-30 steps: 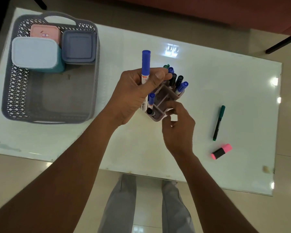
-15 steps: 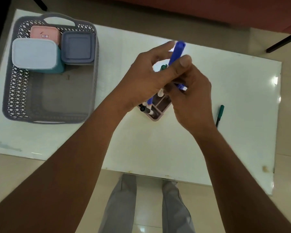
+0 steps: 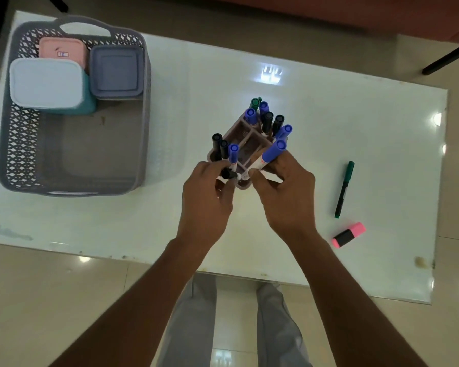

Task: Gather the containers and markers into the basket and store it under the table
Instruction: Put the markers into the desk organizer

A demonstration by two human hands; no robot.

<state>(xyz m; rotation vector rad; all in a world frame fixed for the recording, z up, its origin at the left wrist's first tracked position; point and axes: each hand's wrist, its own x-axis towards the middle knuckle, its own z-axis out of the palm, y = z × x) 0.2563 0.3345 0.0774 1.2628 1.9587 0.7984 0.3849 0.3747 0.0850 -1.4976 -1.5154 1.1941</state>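
Observation:
A mauve marker holder (image 3: 245,140) with several blue, black and green markers stands mid-table. My right hand (image 3: 284,192) grips a blue-capped marker (image 3: 272,154) that leans into the holder's near right compartment. My left hand (image 3: 207,197) pinches a black marker (image 3: 229,174) at the holder's near left corner. A grey lattice basket (image 3: 21,152) sits at the table's left with a pink container (image 3: 61,50), a light blue container (image 3: 47,84) and a grey-blue container (image 3: 115,71) inside. A green pen (image 3: 344,189) and a pink highlighter (image 3: 349,233) lie loose at the right.
The white glossy table (image 3: 329,107) ends just below my wrists; beige tiled floor and my trouser legs show beneath. A dark table or chair leg (image 3: 445,60) crosses the upper right. The basket's near half is bare.
The blue marker, held high over the holder by both hands before, has come down into the holder in my right hand. My left hand dropped to the holder's near left corner.

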